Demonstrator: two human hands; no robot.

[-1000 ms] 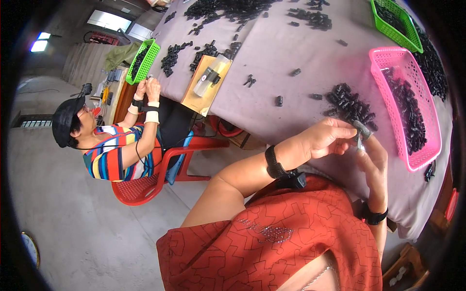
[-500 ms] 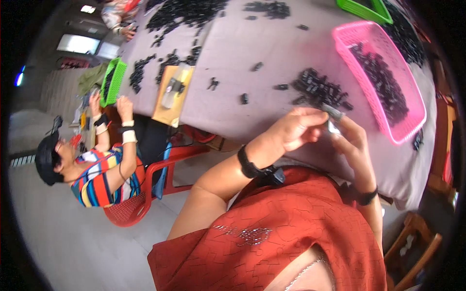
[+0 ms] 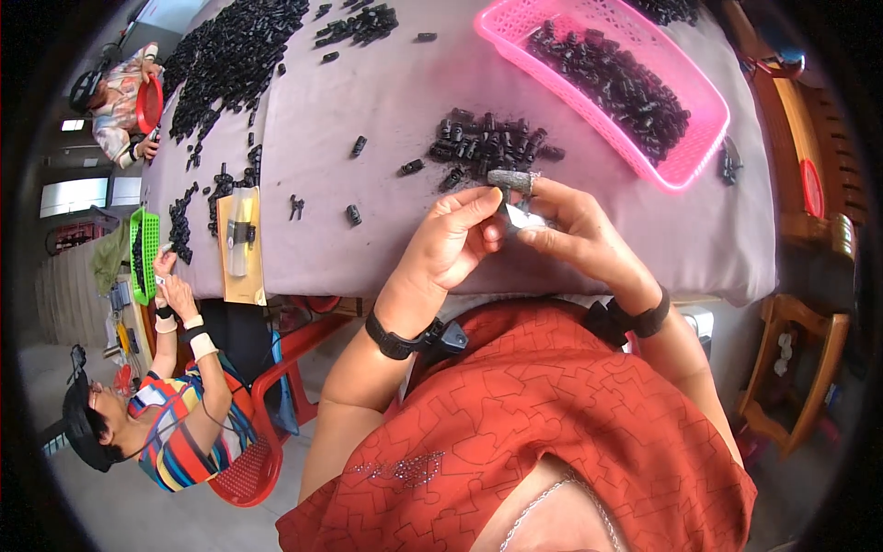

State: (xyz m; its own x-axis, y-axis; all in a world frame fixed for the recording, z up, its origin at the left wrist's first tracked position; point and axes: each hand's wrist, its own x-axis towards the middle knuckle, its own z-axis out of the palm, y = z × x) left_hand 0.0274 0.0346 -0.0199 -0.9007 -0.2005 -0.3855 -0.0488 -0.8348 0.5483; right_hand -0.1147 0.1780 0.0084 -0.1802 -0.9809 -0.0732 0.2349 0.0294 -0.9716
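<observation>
Workshop, heaped black parts [image 3: 486, 143], co-worker [image 3: 189, 432] (seated)

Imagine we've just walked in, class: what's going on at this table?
A person's left hand and right hand meet at the fingertips, holding a small pale-faced item too small to identify. Just beyond lies a loose pile of black pieces; a pink basket farther right holds more. At the left, a seated co-worker in a striped shirt has both hands raised beside a green basket.
</observation>
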